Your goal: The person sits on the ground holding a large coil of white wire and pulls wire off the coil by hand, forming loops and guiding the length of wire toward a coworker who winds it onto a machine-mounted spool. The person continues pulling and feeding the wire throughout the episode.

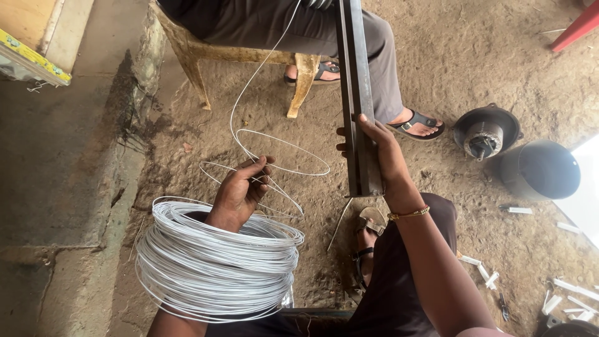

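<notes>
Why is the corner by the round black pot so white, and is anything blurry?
Head view: daylight burns out the white patch at the right edge beside the round black metal pot, so no detail shows there. The coil of pale grey wire, the left hand and the right hand on the long dark metal bar are sharp; shadows on the dirt floor are soft.

Dirt floor (474,56) carries a wooden stool (304,75), a dark motor housing (485,132), a black bucket (540,170), and white tube offcuts (577,290) scattered bottom right.
</notes>
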Action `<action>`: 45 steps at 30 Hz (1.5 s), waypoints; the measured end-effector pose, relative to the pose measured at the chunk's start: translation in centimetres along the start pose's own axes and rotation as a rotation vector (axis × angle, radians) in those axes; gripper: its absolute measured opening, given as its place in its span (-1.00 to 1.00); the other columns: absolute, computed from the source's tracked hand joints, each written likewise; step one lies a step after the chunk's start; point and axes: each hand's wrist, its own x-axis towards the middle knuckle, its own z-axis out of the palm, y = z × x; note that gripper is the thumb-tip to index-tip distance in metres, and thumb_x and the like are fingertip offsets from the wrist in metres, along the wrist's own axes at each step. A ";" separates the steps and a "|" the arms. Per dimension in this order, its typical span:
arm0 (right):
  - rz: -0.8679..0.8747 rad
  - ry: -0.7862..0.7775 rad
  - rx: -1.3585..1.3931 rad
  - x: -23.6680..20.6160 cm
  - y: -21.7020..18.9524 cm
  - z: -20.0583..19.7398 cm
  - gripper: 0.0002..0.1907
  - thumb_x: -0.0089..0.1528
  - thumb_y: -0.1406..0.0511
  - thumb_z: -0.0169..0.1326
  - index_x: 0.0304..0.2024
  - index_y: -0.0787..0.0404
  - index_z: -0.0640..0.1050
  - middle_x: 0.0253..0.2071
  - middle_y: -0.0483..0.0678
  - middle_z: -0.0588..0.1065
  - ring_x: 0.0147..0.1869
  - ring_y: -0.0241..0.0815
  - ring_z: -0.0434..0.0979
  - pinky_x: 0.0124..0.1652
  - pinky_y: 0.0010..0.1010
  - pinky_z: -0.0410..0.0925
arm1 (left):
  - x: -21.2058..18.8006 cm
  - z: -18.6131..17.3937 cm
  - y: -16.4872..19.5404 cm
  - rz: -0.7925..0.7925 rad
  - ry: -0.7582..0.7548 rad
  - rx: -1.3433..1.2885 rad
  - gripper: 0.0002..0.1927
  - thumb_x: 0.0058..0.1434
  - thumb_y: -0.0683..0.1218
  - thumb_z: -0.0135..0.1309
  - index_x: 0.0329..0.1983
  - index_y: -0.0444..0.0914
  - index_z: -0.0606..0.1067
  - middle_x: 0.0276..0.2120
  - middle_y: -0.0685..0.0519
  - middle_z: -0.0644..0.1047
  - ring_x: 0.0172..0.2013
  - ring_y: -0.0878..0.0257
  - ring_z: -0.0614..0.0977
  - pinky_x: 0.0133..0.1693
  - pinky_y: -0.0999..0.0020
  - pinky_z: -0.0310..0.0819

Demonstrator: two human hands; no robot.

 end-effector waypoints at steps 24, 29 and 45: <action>-0.002 0.062 0.063 0.4 0.6 -2.3 -0.40 0.20 0.10 0.25 0.14 0.35 0.45 -0.11 0.08 0.59 -0.23 -0.17 0.62 -0.21 -0.39 0.50 | 4.5 -4.8 -2.9 -0.082 -0.091 -0.092 -0.75 0.42 -0.07 0.07 0.05 -0.33 0.52 -0.33 0.11 0.51 -0.36 0.39 0.49 -0.39 0.57 0.37; 0.009 0.057 -0.005 0.1 0.5 -2.3 -0.34 0.17 0.03 0.24 0.14 0.36 0.46 -0.12 0.04 0.57 -0.25 -0.20 0.62 -0.23 -0.42 0.47 | 4.7 -5.1 -3.2 -0.088 -0.073 -0.075 -0.75 0.47 -0.06 0.06 0.06 -0.33 0.50 -0.31 0.12 0.50 -0.33 0.40 0.48 -0.37 0.59 0.36; -0.048 0.027 -0.030 -0.6 0.5 -2.5 -0.30 0.17 0.00 0.25 0.17 0.35 0.47 -0.14 -0.04 0.50 -0.13 -0.28 0.55 -0.15 -0.42 0.50 | 4.4 -4.0 -3.1 -0.092 -0.024 -0.029 -0.74 0.53 -0.07 0.02 0.13 -0.33 0.48 -0.30 0.11 0.49 -0.32 0.42 0.49 -0.33 0.60 0.40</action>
